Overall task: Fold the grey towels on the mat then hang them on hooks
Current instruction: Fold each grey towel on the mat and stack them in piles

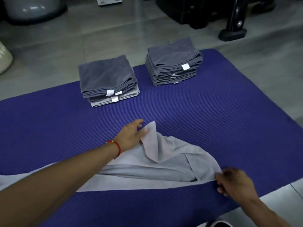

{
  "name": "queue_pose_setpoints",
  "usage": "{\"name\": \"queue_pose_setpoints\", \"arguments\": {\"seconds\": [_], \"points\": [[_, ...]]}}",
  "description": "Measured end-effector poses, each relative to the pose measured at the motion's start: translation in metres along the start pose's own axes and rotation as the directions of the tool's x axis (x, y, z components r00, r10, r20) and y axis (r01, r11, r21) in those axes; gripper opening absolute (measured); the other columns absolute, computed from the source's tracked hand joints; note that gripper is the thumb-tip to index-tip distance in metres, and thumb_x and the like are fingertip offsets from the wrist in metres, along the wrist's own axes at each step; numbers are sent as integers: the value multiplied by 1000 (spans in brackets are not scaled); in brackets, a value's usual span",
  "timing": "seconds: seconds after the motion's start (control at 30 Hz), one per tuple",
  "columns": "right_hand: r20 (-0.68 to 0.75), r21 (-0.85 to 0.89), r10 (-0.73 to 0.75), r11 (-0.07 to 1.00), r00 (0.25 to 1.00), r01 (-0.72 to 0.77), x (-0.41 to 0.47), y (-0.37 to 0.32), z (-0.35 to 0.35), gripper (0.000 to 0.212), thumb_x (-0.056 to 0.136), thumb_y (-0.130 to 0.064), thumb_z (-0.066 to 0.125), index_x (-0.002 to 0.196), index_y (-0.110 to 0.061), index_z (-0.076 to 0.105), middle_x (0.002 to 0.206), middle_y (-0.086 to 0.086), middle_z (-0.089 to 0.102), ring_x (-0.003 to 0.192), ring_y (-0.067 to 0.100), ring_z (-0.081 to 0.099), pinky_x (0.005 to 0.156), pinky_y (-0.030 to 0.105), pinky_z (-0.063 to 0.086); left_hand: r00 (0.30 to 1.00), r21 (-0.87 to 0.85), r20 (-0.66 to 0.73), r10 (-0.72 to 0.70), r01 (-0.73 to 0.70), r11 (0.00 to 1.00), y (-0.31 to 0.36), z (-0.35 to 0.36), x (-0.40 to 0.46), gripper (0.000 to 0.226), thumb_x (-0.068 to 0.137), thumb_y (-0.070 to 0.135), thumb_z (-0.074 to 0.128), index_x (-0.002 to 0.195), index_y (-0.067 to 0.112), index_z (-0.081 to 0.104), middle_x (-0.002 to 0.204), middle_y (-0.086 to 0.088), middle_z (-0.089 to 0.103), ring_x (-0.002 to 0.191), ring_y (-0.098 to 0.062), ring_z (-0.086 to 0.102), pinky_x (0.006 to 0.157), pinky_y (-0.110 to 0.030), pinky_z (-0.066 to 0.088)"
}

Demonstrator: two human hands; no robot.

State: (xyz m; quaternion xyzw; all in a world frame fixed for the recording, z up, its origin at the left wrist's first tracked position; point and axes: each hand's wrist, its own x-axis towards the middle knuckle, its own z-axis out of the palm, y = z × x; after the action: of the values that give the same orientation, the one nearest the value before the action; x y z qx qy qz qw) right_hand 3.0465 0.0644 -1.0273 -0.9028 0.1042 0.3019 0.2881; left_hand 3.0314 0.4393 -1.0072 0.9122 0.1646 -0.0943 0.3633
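A light grey towel (165,163) lies rumpled and partly spread on the purple mat (213,122). My left hand (131,136) pinches its far corner, which stands up off the mat. My right hand (234,182) grips the towel's right corner at the near side. Two stacks of folded grey towels sit at the mat's far edge: a left stack (108,81) and a right stack (173,63), both with white tags showing. No hooks are in view.
Grey tiled floor (98,38) surrounds the mat. A grey dome-shaped ball (34,9) sits at the far left, a black stand foot (232,32) and dark equipment at the far right, a white scale (109,0) at the top.
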Motion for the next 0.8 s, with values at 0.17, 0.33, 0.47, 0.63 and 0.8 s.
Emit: {"name": "queue_pose_setpoints", "arguments": {"seconds": [0.17, 0.33, 0.47, 0.63, 0.8], "points": [[-3, 599, 216, 782, 976, -172, -3, 2, 20, 7, 90, 0, 70, 97, 3, 70, 72, 17, 74, 63, 23, 69, 61, 32, 60, 993, 28, 29, 115, -116, 993, 1, 1, 33, 12, 92, 24, 71, 81, 28, 69, 85, 6, 73, 72, 7, 61, 78, -25, 47], [88, 907, 251, 379, 964, -182, -18, -23, -10, 9, 93, 10, 62, 84, 9, 62, 78, 19, 62, 63, 21, 64, 49, 23, 58, 934, -246, -358, 15, -110, 963, 0, -40, 43, 18, 94, 38, 56, 87, 22, 59, 79, 3, 63, 71, -15, 55, 75, -36, 47], [-205, 870, -36, 452, 978, 199, -33, -69, -58, 16, 101, 8, 49, 110, 0, 60, 79, 8, 73, 67, 17, 72, 62, 28, 63, 782, -232, -623, 13, -202, 951, 22, -104, 35, 20, 106, 35, 45, 100, 17, 52, 81, 4, 53, 72, -11, 47, 69, -30, 44], [-481, 711, -143, 514, 865, 480, -25, -112, -110, 34, 104, 2, 46, 131, -17, 51, 91, 13, 62, 69, 9, 68, 57, 20, 59, 659, -164, -745, 103, -331, 929, 45, -170, 16, 23, 106, 39, 42, 103, 17, 49, 89, -1, 54, 81, -15, 49, 74, -34, 43], [-664, 376, -245, 707, 707, 599, -14, -110, -106, 19, 105, -16, 47, 110, -19, 66, 88, 0, 68, 72, 11, 62, 54, 18, 50, 594, -71, -773, 221, -427, 901, 75, -200, -4, 19, 107, 31, 44, 102, 14, 50, 78, 6, 51, 64, 3, 46, 59, -11, 38]]}}
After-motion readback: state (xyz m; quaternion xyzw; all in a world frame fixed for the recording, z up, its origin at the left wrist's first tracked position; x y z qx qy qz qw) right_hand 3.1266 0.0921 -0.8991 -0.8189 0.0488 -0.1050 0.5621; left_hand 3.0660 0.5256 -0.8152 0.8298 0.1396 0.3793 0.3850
